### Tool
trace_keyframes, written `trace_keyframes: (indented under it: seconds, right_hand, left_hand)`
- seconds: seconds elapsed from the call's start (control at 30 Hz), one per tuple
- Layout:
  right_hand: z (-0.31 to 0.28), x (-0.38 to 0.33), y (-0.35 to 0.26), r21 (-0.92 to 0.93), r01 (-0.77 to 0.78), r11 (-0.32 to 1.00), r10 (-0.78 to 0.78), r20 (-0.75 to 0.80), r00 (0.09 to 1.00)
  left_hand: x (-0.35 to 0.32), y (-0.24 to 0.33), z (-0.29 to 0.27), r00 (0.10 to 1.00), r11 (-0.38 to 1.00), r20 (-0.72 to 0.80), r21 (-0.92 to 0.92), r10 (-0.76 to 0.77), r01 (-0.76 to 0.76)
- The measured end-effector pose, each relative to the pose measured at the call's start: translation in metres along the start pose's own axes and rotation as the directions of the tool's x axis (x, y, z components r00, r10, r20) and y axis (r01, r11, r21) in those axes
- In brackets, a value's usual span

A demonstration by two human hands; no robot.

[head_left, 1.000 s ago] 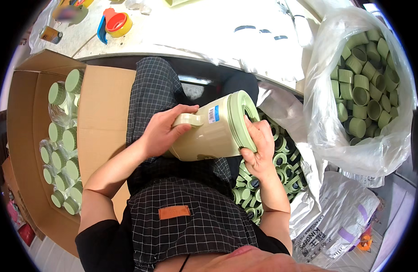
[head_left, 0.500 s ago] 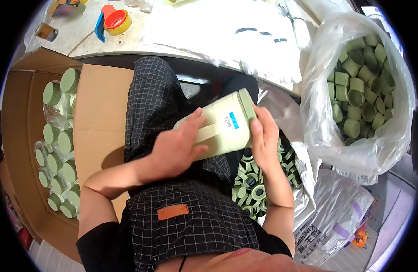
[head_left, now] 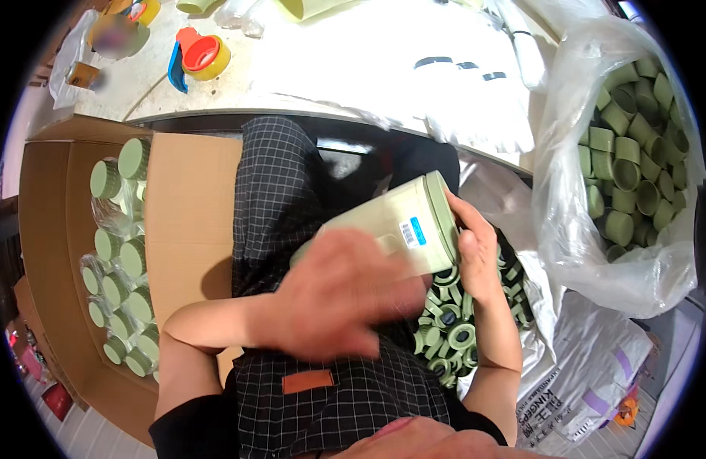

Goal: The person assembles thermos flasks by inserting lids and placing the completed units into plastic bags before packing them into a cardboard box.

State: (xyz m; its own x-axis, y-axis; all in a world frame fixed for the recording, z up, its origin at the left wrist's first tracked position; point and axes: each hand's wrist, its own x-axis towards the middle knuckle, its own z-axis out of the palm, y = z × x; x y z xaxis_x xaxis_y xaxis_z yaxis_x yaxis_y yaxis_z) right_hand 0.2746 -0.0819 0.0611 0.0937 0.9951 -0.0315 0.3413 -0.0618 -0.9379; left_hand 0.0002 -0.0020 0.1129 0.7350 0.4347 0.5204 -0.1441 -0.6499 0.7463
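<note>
The pale green canister (head_left: 383, 229) is lying tilted at the centre of the frame, over the person's lap, its lidded end pointing to the upper right so the labelled side is facing the camera.

At the far left, a cardboard box (head_left: 188, 222) is standing open with rows of finished green-lidded canisters (head_left: 119, 264) packed inside, within reach for loading.

Moving right, the left hand (head_left: 337, 294) is showing as a blur across the canister's base end; I cannot tell whether it is gripping or only brushing the body.

The right hand (head_left: 475, 256) is wrapping closed around the lid rim, steadying that end.

Just below it, a bag of loose green caps (head_left: 452, 329) is sitting by the knee.

At the upper right, a clear plastic bag (head_left: 636, 260) is holding green rings (head_left: 628, 176), with its mouth open toward the person for easy picking.
</note>
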Motion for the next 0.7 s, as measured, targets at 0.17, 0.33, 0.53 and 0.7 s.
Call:
trace_keyframes:
  seconds: [0.17,0.33,0.53,0.7]
  right_hand:
    - [-0.012,0.005,0.012,0.135,-0.053,0.989,0.056,-0.015,0.998]
    - [-0.004,0.026,0.005,0.070,0.094,0.993,-0.093,-0.023,0.995]
    - [-0.018,0.055,0.032,0.341,-0.087,0.936,0.126,-0.094,0.988]
    - [-0.008,0.097,0.016,0.497,-0.109,0.861,0.139,-0.023,0.990]
  left_hand:
    - [0.070,-0.078,-0.025,0.992,0.902,-0.085,0.415,-0.091,0.118]
    - [0.091,-0.276,-0.009,0.842,0.697,-0.319,0.473,-0.435,0.539]
    - [0.103,-0.291,-0.014,0.716,0.683,-0.230,0.217,-0.659,0.698]
    - [0.110,-0.289,-0.018,0.680,0.729,-0.322,-0.051,-0.658,0.682]
